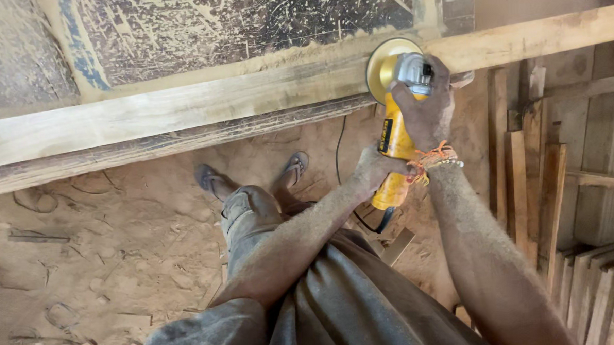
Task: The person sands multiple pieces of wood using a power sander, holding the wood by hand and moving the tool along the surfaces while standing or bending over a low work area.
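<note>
Grinder (395,132) on plank (182,109), sawdust floor (119,240)

Even, warm daylight, no glare; soft shadows only; focus sharp throughout; slight wide-angle bending at the frame edges; faint dusty haze.

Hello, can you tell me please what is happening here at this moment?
A person stands on a sawdust-covered floor and holds a yellow angle grinder with a round sanding disc in both hands. The right hand grips the grey head of the tool, and the left hand holds its yellow body lower down. The disc is against the edge of a long pale wooden plank. More wooden boards lean at the right.
</note>
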